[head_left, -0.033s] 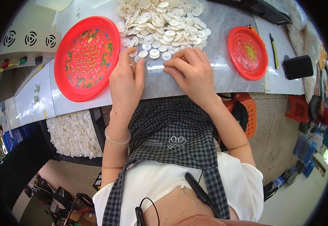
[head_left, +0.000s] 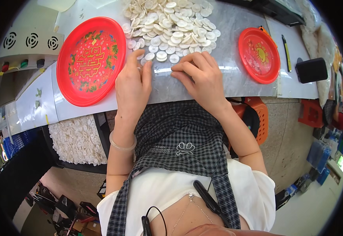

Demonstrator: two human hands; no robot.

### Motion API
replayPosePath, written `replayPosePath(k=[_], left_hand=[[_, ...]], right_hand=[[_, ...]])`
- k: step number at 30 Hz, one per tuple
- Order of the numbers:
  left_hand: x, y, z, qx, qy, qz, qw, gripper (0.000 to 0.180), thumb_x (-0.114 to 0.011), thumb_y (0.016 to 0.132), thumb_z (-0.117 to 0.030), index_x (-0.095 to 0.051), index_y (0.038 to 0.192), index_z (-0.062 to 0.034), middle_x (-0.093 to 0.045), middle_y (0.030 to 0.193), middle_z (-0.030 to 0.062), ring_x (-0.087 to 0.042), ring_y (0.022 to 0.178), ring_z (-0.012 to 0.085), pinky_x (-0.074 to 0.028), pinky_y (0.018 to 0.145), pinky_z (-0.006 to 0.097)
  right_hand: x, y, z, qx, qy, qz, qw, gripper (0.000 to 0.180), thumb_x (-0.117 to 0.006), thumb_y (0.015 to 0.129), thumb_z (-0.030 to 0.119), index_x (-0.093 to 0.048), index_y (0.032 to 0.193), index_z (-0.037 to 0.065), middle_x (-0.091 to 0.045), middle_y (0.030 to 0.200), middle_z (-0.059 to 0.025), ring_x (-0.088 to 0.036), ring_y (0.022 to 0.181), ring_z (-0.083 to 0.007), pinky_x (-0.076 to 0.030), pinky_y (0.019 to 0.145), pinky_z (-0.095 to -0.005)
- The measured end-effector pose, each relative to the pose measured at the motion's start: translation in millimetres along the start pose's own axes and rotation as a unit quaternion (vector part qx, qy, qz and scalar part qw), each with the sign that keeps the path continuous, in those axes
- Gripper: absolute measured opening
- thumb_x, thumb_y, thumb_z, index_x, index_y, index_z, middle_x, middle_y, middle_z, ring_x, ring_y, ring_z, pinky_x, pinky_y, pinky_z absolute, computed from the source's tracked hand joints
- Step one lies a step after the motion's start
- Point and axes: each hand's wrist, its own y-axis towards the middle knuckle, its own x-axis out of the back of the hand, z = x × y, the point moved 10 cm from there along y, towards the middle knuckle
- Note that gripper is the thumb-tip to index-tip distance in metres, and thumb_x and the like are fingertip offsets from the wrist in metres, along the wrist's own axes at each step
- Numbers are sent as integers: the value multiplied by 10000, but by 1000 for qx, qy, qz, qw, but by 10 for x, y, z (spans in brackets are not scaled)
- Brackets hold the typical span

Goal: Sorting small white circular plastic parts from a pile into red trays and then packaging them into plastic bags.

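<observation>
My left hand [head_left: 133, 84] is over the front of the grey metal tabletop [head_left: 161, 84], its index finger and thumb apart. Something small and pale shows at its fingers; it may be a ring. My right hand [head_left: 203, 76] hovers opposite, thumb and index fingertips pressed together. Whatever is in that pinch, if anything, is too small to make out. Just beyond both hands spreads a heap of round white plastic discs [head_left: 171, 29], some with a small raised centre. A few loose discs [head_left: 161, 56] lie at its near edge, between my hands.
A large red patterned tray [head_left: 91, 63] is on the left, a smaller red plate [head_left: 260, 55] on the right. Beyond that plate are a yellow-black pen-shaped tool [head_left: 286, 53] and a black phone [head_left: 312, 70]. A bin of white pieces [head_left: 77, 139] stands below the table at left.
My left hand has shifted very slightly to the right. Otherwise the hands, discs and trays look the same.
</observation>
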Motion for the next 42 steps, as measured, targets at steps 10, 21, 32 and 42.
replayPosePath(k=[10,21,32,42], left_hand=[[-109,47,-44,-24,33,33,999,211,-699,834,-102,-602,1004,-22,-460,541,52,-459,473,167,-380,473,328],[-80,-49,57,18,-202,19,979,234,-647,880,-116,-520,1041,-5,-597,714,62,-469,499,93,-370,415,241],[-457,-369,-24,147,-549,180,803,270,-545,930,-63,-425,1172,-51,-598,921,90,-405,554,15,-271,385,140],[-390,-426,-92,100,-486,143,856,309,-593,875,41,-452,1137,-44,-468,857,-26,-419,664,-1,-344,562,154]], right_hand=[[-50,38,-35,-42,5,5,999,180,-761,740,133,-676,890,81,-598,849,-38,-570,771,-222,-471,674,-339],[-27,-67,-130,-123,183,18,975,170,-696,812,50,-646,974,39,-647,983,-65,-628,837,-180,-495,725,-282],[-328,-246,-328,-298,655,66,692,280,-555,941,89,-541,1216,36,-611,1215,-148,-627,1038,-153,-494,796,-247],[-356,-297,-315,-296,679,91,666,277,-532,932,46,-563,1207,40,-625,1202,-149,-643,1032,-186,-532,769,-255]])
